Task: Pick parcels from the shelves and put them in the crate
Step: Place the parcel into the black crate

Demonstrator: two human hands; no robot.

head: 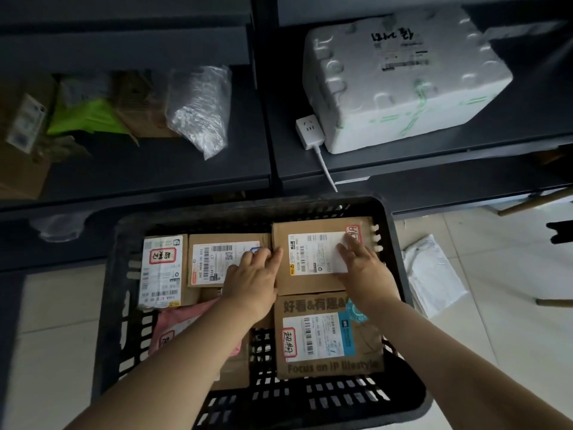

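Observation:
A black plastic crate (248, 209) stands on the floor below the shelves and holds several parcels. At its back right lies a brown cardboard box (310, 285) with a white label. My left hand (254, 283) grips this box's left edge, fingers in the seam beside a neighbouring labelled box (210, 259). My right hand (362, 271) lies flat on the label with fingers spread. Also in the crate are a narrow labelled parcel (161, 271), a pink bag (179, 327) and a printed carton (325, 336).
On the dark shelf above sit a white foam box (403, 79), a white power strip (308, 131) with its cable, a clear plastic bag (201, 107), a green parcel (86, 117) and brown boxes. White bags (431, 274) lie on the tiled floor to the crate's right.

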